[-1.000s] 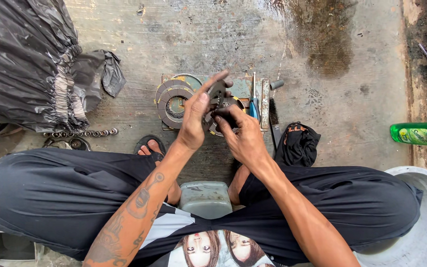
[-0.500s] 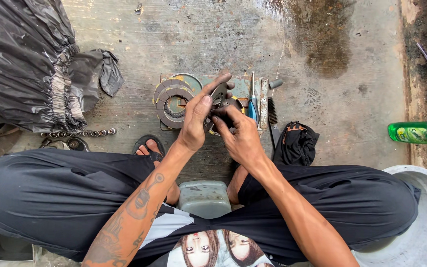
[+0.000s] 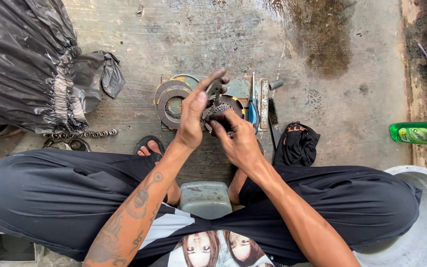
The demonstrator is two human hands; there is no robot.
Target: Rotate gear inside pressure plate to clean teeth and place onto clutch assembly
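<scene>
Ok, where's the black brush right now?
In the head view, the black brush lies on the concrete just right of the person's hands, beside the blue-handled tool, with the black cloth to its lower right.

left hand (image 3: pixel 193 116): raised, fingers extended, pinching | right hand (image 3: pixel 238 141): fingers curled, gripping | forearms converge

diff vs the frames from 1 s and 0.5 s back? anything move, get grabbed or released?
No visible change. Left hand and right hand hold the round metal part over the tray as before; ring stack, brush and green bottle unmoved.
</scene>
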